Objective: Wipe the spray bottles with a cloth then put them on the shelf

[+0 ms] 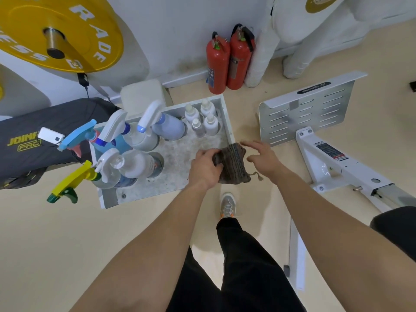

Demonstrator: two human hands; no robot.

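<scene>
Left hand (206,168) grips the folded brown ribbed cloth (233,164), fingers curled round it. Right hand (262,157) is empty, fingers spread, just beside the cloth. Clear plastic spray bottles (135,154) stand left of the left hand, on the white tray shelf (228,122). Best to settle the cloth in the palm first, then take one bottle by its neck.

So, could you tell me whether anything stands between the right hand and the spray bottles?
Yes. The cloth, held in the left hand, sits between the open right hand and the spray bottles; beyond it, only bare shelf.
</scene>
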